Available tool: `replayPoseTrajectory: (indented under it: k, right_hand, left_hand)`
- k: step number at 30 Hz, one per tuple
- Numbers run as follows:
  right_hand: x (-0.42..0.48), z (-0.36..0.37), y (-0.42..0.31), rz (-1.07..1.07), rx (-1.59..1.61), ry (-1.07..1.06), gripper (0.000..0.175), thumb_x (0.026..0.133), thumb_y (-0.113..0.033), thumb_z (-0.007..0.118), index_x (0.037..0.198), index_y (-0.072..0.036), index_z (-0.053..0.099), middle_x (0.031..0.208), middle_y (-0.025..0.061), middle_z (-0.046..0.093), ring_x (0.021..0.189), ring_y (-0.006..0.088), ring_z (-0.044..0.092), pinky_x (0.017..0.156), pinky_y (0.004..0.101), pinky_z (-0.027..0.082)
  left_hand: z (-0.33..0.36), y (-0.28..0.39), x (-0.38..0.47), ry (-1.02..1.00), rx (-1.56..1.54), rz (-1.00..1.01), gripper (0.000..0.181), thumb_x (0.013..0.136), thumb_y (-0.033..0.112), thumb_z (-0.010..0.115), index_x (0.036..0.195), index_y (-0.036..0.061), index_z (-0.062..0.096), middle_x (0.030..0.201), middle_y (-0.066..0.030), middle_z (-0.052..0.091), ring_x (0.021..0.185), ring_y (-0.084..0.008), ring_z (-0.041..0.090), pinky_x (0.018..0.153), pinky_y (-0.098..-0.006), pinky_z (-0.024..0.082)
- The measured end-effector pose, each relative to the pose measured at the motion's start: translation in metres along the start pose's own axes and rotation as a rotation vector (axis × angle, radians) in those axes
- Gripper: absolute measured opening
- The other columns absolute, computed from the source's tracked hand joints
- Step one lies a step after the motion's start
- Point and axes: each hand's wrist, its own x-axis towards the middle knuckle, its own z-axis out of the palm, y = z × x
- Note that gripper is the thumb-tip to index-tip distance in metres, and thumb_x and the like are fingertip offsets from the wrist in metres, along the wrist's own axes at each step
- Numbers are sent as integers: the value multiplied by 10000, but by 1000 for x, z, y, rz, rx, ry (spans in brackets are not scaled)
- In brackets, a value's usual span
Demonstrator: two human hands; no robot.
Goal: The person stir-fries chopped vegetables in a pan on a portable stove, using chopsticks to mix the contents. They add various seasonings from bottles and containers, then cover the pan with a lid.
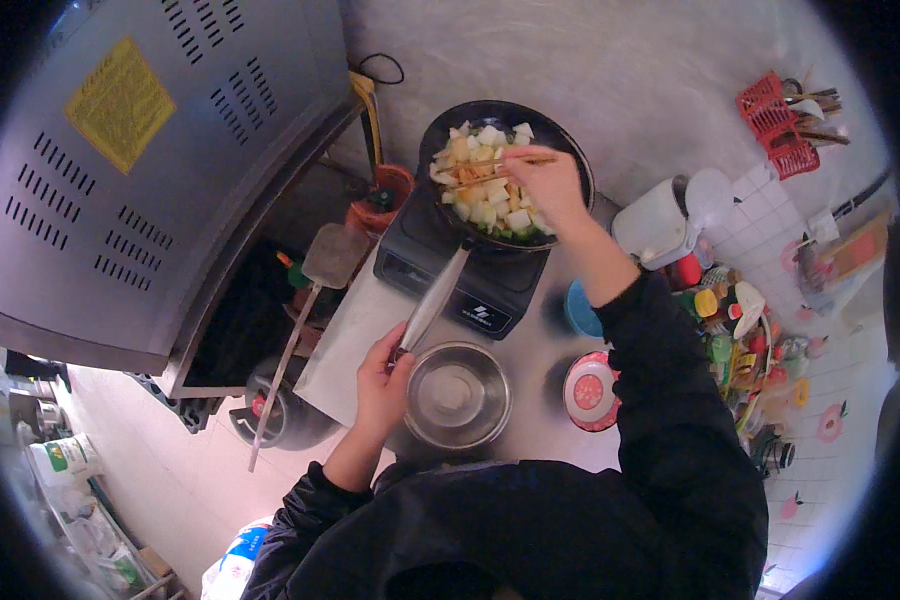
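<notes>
A dark frying pan (586, 176) sits on a black induction cooker (450, 289), filled with pale diced cubes (495, 202) and some green pieces beneath. My right hand (544, 180) reaches over the pan and grips wooden chopsticks (476, 178), whose tips lie among the cubes. My left hand (384, 375) is closed around the end of the pan's silvery handle (439, 296). Just right of that hand stands a steel bowl (457, 397), with no food visible inside. My right fingers partly cover the chopsticks and some cubes.
Right of the cooker are a blue bowl (585, 309), a red-patterned dish (589, 391) and a white lidded container (649, 221). Bottles and jars (742, 352) crowd the right side. A long-handled flat shovel (334, 259) leans at left, below a large vented metal cabinet (142, 195).
</notes>
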Motion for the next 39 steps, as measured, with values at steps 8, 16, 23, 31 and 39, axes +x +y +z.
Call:
replayPoseTrajectory:
  k: [8,16,23,31,39]
  right_hand:
    - [13,-68,-7,-175,-419,208,140,823,-94,676,927,-16,728,835,88,714,737,131,655,680,261,513]
    - [87,-159,24,67,-142,326,175,853,-55,635,1017,3,656,890,113,692,767,202,680,653,288,537]
    - [120,-79,83,298,504,44,148,906,-71,613,1046,-21,610,987,133,676,919,244,666,776,319,530]
    - [24,-111,-7,-41,81,-225,144,857,-41,649,989,6,684,952,100,705,884,179,671,812,289,526]
    - [-57,-80,-13,-280,-432,-446,141,839,1,659,966,-5,722,960,93,715,846,157,670,768,270,529]
  left_hand:
    - [4,-4,0,55,44,-10,472,901,-20,539,1369,1,475,1013,-45,581,861,-104,543,811,-235,455]
    - [7,3,-2,75,-15,17,449,867,-25,590,1311,25,543,984,-53,590,844,-111,545,777,-233,459]
    - [3,-6,-3,42,41,21,475,891,-28,555,1361,8,493,1095,-49,594,898,-100,541,840,-238,454]
    - [9,3,-3,53,10,48,448,874,-22,581,1318,22,535,1044,-49,596,872,-109,547,801,-242,465]
    - [11,-5,-3,65,-32,17,449,872,-18,590,1315,33,547,1029,-53,597,856,-106,545,791,-237,465]
